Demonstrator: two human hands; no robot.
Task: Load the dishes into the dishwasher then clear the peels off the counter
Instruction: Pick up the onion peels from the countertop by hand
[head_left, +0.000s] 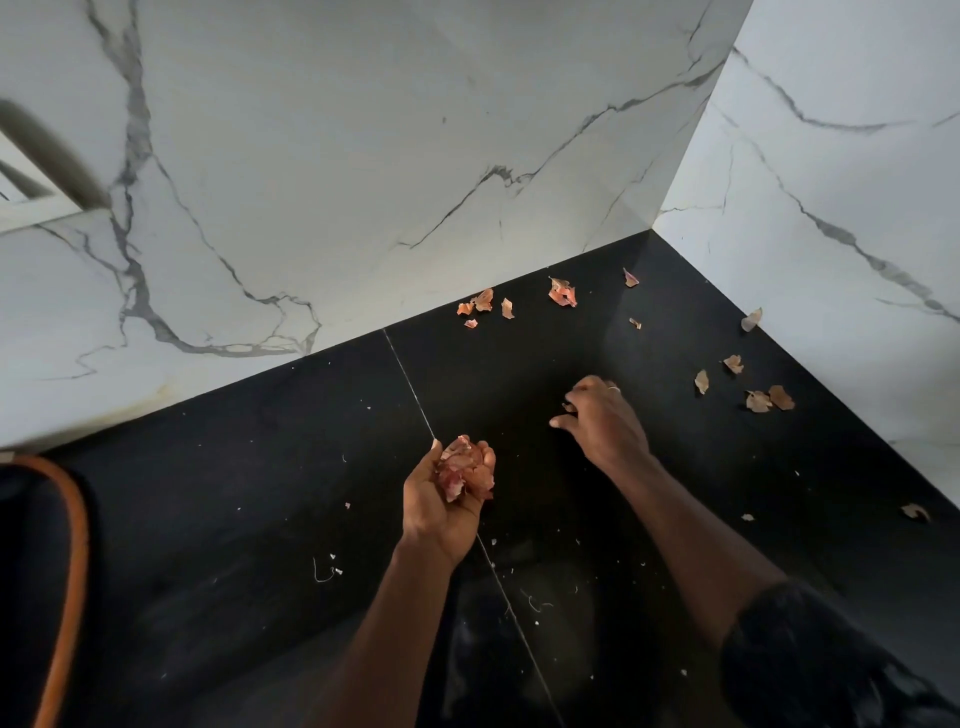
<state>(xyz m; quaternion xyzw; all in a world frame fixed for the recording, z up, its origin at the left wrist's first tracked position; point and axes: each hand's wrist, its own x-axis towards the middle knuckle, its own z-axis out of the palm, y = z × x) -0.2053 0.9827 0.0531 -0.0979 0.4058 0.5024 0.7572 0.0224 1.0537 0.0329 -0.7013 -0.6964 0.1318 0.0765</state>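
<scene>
— Why's my left hand (447, 499) cupped?
— It grips a wad of pinkish papery onion peels (465, 470), as a bin. My right hand (605, 423) curls low over the black stone counter (260, 493). Pinching a scrap? Cannot tell. Loose peels (562, 294) lie near the white marble wall (363, 208).

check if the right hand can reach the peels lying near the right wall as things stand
Probably yes. The right hand sits over the black counter just left of those peels, with only bare counter between and nothing standing in the way. Whether its fingers already hold a scrap is unclear.
</scene>
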